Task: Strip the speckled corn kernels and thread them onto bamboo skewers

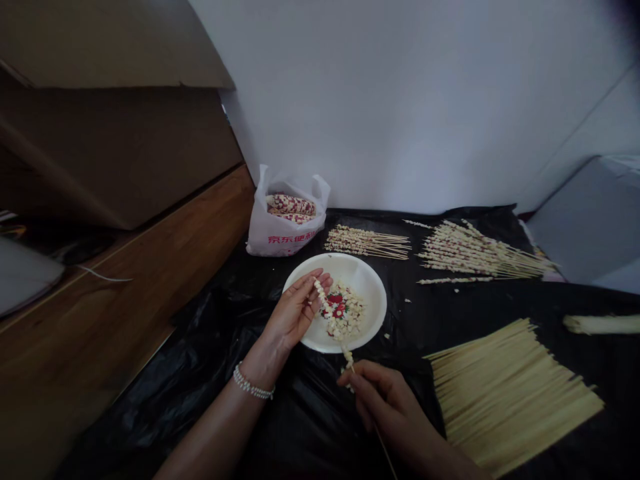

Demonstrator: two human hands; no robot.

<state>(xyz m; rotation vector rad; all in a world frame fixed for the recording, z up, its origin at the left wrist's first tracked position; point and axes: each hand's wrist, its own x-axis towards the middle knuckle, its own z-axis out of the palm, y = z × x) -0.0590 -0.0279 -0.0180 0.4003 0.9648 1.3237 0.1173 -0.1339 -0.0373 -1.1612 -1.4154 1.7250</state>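
Note:
My right hand (383, 397) is closed around the lower part of a thin skewer (330, 310), whose bare end runs down past the hand. Small cream pieces that look like corn kernels are threaded along its upper length. The skewer slants up and left over a white bowl (375, 303). At its upper end, the curled fingers of my left hand (299, 307) touch it; a beaded bracelet (253, 383) is on that wrist. Loose kernels (353, 313) lie in the bowl, around a red and green pattern on its bottom.
Behind the bowl stands a white plastic bag (280, 239) with red-speckled corn cobs (293, 205). Threaded skewers lie in a small pile (367, 241) and a larger pile (465, 250). Bare skewers (515, 400) spread at right, near a pale cob (603, 325). Black plastic sheeting (215, 360) lies underneath.

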